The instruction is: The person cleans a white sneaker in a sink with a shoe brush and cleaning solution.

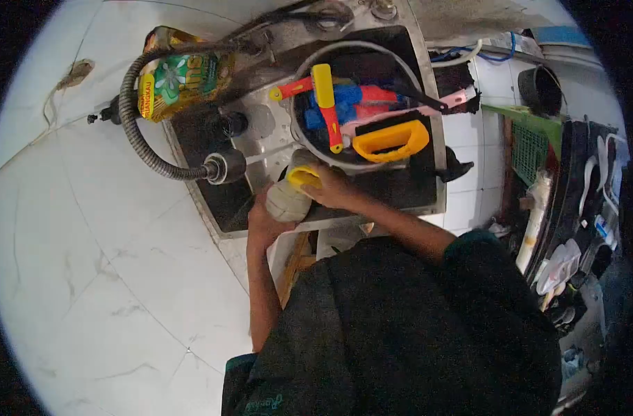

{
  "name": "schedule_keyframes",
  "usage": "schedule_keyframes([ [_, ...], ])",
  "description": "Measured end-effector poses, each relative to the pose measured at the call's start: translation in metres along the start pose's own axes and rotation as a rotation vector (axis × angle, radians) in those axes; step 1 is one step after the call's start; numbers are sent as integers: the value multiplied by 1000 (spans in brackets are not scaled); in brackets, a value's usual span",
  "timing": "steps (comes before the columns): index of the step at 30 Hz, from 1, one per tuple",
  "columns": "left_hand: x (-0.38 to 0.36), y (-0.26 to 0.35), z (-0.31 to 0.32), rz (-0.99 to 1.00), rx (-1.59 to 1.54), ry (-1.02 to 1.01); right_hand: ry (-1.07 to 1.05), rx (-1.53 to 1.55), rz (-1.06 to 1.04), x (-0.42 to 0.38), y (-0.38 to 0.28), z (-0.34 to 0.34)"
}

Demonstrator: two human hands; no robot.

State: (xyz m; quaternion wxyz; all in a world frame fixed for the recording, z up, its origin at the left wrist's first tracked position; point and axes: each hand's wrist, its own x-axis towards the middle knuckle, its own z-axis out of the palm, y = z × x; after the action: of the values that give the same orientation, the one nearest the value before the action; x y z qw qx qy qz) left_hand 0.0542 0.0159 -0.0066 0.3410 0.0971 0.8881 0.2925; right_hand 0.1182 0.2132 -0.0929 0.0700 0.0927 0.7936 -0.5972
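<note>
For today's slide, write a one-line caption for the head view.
Both hands, left hand and right hand, hold a pale bottle over a sink.

We found lettering only on the detergent pouch (181, 76) at about eleven o'clock: a yellow band down its left edge carried red capitals that we read as "SUNGKAI", though blurred. Larger pale letters across its green face stayed unreadable. Faint script on the person's dark shirt hem (261, 404), at six o'clock, was illegible.

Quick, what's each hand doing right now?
Left hand: closed around the pale cup from below.
Right hand: closed on the yellow sponge at the cup's mouth.
</note>
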Motion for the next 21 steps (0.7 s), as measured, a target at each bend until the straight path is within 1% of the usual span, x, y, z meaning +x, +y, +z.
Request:
schedule_keyframes([
  [1,-5,4,2,-10,6,-2,20,-8,11,0,18,10],
  [2,-4,8,6,-25,14,-18,40,-29,9,13,50,20],
  [3,-2,12,6,-41,25,-25,58,-48,-2,25,49,13],
  [4,-1,16,0,-61,49,-31,-43,43,124,33,41,13],
  [5,4,21,-7,-60,64,-22,-49,71,28,36,35,10],
  [7,-7,31,-4,-89,75,-29,-89,127,-130,16,-4,-6],
  [8,-11,35,-1,-56,98,-51,-113,358,54,23,33,12],
  [10,1,45,-4,30,155,-48,-96,273,-64,28,55,23],
  [11,8,46,-11,23,177,-54,-76,245,-126,34,61,30],
  [12,7,46,-12,6,191,-73,-59,-164,-215,21,16,-9],
  [13,1,49,-8,-18,191,-104,-75,-66,-164,15,29,2],
  [14,5,54,-10,-35,225,-168,-82,13,-126,22,55,12],
  [15,10,58,-10,-12,260,-171,-84,87,-108,38,59,8],
  [16,10,60,-12,1,304,-181,-79,80,-85,43,57,12],
  [17,10,60,-17,10,356,-199,-180,191,-72,44,58,15],
  [19,11,62,-22,25,422,-242,-380,415,-27,41,28,-4],
  [20,10,64,-19,35,442,-260,-464,66,3,52,83,12],
  [21,9,66,-14,66,452,-246,-377,-73,-120,47,103,25],
])
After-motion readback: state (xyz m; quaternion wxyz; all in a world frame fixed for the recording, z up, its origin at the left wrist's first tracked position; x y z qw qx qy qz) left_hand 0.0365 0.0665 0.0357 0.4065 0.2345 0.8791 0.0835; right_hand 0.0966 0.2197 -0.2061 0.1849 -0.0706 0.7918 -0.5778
